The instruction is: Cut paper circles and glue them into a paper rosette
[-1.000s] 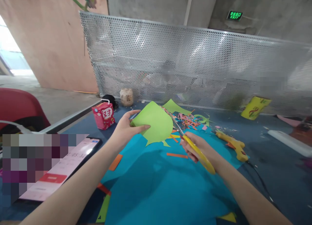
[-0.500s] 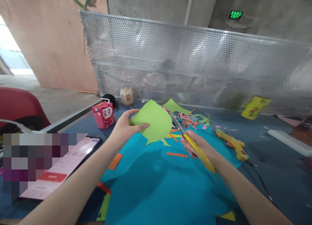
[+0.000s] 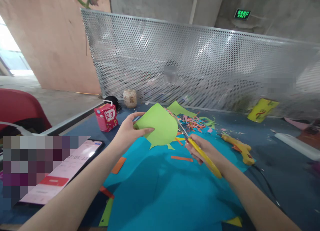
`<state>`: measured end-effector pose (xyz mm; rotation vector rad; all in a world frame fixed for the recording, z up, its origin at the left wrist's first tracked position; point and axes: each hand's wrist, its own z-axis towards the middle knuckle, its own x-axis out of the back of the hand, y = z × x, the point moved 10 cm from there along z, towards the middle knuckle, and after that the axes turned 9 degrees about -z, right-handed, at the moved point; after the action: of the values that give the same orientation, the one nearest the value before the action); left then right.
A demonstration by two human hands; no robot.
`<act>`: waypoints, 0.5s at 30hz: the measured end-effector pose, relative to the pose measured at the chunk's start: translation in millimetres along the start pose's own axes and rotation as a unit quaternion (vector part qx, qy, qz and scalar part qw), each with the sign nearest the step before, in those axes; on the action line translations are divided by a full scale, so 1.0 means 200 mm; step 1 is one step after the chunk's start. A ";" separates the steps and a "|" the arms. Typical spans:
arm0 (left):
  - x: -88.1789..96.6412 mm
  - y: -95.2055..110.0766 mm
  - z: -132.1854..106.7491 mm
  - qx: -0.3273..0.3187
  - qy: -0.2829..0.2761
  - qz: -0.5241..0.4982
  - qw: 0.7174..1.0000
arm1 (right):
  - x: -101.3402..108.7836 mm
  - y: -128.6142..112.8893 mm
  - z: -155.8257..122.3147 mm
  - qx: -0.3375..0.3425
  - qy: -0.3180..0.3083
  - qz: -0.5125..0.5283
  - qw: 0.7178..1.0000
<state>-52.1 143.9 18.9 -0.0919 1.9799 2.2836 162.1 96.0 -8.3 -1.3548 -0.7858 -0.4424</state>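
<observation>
My left hand (image 3: 128,132) pinches the left edge of a light green paper piece (image 3: 160,126), held up above the table with a rounded right side. My right hand (image 3: 202,149) is closed around yellow-handled scissors (image 3: 197,147); their blades run along the green paper's right edge. Under both hands lies a large blue paper sheet (image 3: 162,187). Behind the scissors sits a pile of orange, pink and green paper scraps (image 3: 193,122).
A red drink carton (image 3: 106,117) with a straw stands at the left, a phone (image 3: 62,167) lies near my left forearm, and a yellow glue gun (image 3: 237,147) with its cord lies to the right. A perforated metal panel (image 3: 200,64) closes the table's far side. Orange strips (image 3: 182,158) lie on the blue sheet.
The scissor blades have shifted slightly along the green paper's right edge, and my left hand has turned the paper a little. Everything else is as before.
</observation>
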 end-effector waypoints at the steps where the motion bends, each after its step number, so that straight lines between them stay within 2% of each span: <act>1: 0.00 0.00 0.00 0.001 0.000 0.001 1.000 | 0.00 0.00 0.00 0.000 0.001 -0.001 1.000; 5: 0.01 0.01 0.00 -0.007 0.010 0.022 1.000 | 0.01 0.01 0.00 -0.004 0.005 -0.008 1.000; 15: 0.00 0.03 -0.01 -0.014 -0.006 0.030 0.999 | 0.01 0.01 0.01 -0.006 0.012 -0.020 1.000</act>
<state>-52.4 141.5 24.6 -0.0219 1.9713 2.3443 164.6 98.6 -8.4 -1.3441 -0.7935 -0.4941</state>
